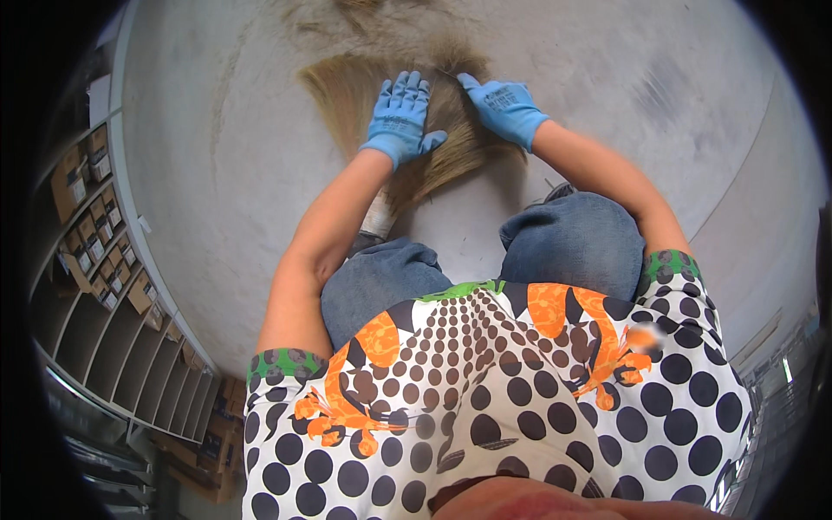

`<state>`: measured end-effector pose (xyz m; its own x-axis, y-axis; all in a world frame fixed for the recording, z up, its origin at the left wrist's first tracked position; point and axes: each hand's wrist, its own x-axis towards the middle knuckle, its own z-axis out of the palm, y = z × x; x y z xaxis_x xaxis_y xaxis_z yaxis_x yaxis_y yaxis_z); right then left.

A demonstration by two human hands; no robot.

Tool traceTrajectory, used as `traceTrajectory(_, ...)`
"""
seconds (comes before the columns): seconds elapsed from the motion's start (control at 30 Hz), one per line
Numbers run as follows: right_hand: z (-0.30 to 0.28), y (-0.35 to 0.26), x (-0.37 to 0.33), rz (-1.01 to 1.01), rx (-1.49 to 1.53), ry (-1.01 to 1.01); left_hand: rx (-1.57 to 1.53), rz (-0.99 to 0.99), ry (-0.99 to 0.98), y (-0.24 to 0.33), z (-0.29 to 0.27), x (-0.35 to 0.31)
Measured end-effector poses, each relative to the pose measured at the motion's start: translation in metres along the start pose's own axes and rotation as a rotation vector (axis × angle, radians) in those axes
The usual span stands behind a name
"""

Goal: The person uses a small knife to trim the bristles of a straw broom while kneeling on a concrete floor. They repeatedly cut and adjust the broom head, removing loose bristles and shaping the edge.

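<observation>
Rough bristly fibres (452, 147), matt floor (234, 173), denim trousers (381, 282)

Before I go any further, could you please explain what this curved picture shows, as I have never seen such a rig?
There is no machine here, only a person's two hands in light-blue gloves. The single picture comes from a wide fisheye camera on the person's head, looking down, so straight edges bend; its left is the person's left.

On the smooth grey floor lies a bundle of long, straw-coloured and brown fibres, with loose fibres beyond. The left hand rests palm down on the bundle. The right hand is at its right side; whether it grips any fibres I cannot tell.
</observation>
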<state>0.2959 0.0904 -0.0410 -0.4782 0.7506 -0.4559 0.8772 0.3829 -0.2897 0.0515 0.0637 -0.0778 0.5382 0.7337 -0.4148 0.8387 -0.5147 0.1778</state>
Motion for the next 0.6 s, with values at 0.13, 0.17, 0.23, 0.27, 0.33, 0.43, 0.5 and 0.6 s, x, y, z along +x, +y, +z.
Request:
traceTrajectory(0.13, 0.003, 0.008, -0.019, 0.070, -0.020, -0.122, 0.011, 0.002, -0.017, 0.000, 0.003, 0.005)
traceTrajectory(0.17, 0.003, 0.007, -0.021, 0.073, -0.016, -0.118, 0.015, -0.001, -0.024, -0.001, 0.004, 0.005)
traceTrajectory(0.23, 0.002, 0.007, -0.023, 0.084, -0.012, -0.114, 0.014, -0.004, -0.029, -0.002, 0.001, 0.008)
traceTrajectory(0.27, 0.000, 0.008, -0.021, 0.068, -0.001, -0.089, 0.014, -0.007, -0.032, -0.003, 0.000, 0.008)
traceTrajectory(0.33, -0.002, 0.012, -0.017, 0.041, 0.022, -0.043, 0.007, -0.009, -0.033, -0.002, 0.000, 0.007)
traceTrajectory(0.43, 0.002, 0.032, 0.005, 0.026, 0.013, 0.127, -0.029, 0.009, 0.010, -0.002, 0.002, 0.006)
traceTrajectory(0.5, -0.020, 0.046, 0.032, 0.141, 0.067, 0.156, -0.064, 0.028, 0.101, -0.014, -0.002, 0.006)
traceTrajectory(0.6, -0.035, 0.052, 0.039, 0.200, 0.094, 0.271, -0.108, 0.051, 0.332, -0.016, -0.002, -0.002)
